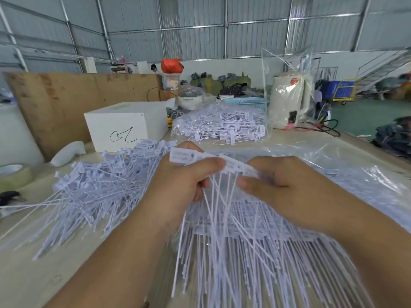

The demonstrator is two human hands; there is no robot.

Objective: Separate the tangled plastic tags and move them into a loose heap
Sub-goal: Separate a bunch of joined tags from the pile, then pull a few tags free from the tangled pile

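A joined strip of white plastic tags point(231, 165) is held up over the table, its thin tails hanging down. My left hand point(184, 176) grips its left end, thumb across the label heads. My right hand point(273, 176) pinches the strip's right end. To the left lies a loose heap of separated tags point(95, 185). Below my hands lie rows of joined tags point(255, 247) with tails pointing toward me. A clear bag full of tags point(222, 125) rests further back.
A white box point(124, 127) with a scribble stands behind the heap. A white kettle in a plastic bag point(289, 101) is at the back right. A tape roll point(13, 174) and a white handle-shaped object point(69, 152) sit at the left. Crumpled clear plastic point(347, 174) covers the right.
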